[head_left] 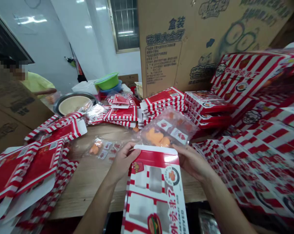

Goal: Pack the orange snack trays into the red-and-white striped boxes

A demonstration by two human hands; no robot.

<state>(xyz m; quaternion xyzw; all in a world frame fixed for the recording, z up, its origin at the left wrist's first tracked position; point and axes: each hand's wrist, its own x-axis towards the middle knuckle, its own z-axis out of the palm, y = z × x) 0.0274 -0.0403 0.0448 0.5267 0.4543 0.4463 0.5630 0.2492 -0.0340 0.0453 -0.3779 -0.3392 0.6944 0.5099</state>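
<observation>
A flat red-and-white striped carton (156, 191) with window cut-outs and printed fries and a burger is in front of me. My left hand (124, 161) grips its upper left corner, thumb on the face. At the upper right edge, my right hand (192, 162) is closed around the carton, its fingers partly hidden. Just beyond the carton's top flap is a clear plastic bag (167, 130) holding orange toy-like pieces and small printed packets. It reaches my right hand; whether the fingers also pinch it I cannot tell. Another such bag (104, 148) lies on the table left of my left hand.
Striped cartons are piled at left (37, 165), and finished-looking boxes (254, 162) stack up at right. More flat cartons (163, 100) lie at the back before a large cardboard box (161, 65). A basin (73, 104) and green tub (108, 81) stand behind, near a person in yellow (38, 83).
</observation>
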